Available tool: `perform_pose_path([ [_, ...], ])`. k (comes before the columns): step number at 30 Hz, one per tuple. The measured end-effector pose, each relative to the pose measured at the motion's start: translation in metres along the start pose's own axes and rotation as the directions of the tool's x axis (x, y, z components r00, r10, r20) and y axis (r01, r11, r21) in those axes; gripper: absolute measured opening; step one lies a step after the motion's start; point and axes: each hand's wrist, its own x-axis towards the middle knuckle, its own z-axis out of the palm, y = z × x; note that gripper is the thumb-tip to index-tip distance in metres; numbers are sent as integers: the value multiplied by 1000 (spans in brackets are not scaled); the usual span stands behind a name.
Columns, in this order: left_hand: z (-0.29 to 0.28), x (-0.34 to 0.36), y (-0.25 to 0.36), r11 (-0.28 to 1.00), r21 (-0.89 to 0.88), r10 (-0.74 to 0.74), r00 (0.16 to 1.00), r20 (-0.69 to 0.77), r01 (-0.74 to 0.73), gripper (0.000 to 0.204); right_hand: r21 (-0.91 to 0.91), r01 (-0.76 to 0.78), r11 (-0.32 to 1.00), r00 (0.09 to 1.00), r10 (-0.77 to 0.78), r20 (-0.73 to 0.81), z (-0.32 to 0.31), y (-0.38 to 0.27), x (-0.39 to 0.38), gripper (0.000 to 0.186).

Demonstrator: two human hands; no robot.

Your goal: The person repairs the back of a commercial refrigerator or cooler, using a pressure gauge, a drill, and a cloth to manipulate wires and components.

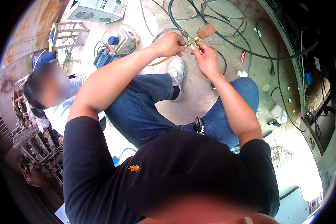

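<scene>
Near the top middle, my left hand (pixel 170 45) pinches at a small silver fitting on the side of a brass valve assembly (pixel 192 42). My right hand (pixel 205 58) grips that assembly from the lower right, thumb on its body; a red part partly shows by the fingers. A dark hose (pixel 174 20) joins the valve from above through a grey coupling. Attached or touching at its upper right is an orange-brown ribbed piece (pixel 206 31). A thin yellow hose (pixel 156 62) runs behind my left forearm near the hands.
A grey pump (pixel 121 46) with a blue cap, a carton (pixel 95 9) and a small stool (pixel 69 36) stand upper left. A person in a pale shirt (pixel 56 115) is at left. Hoses and cables (pixel 235 26) lie across the floor; a dark panel edge (pixel 300 74) runs along the right.
</scene>
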Motion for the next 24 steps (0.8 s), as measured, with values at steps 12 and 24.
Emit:
perform_pose_path([
  [12, 4, 1, -6, 1000, -25, -18, 997, -81, 16, 34, 98, -21, 995, 1000, 20, 9, 3, -6, 1, 22],
  [24, 5, 2, 0, 788, -615, 47, 995, 83, 14, 34, 237, -103, 966, 993, 85, 85, -5, 8, 2, 27],
])
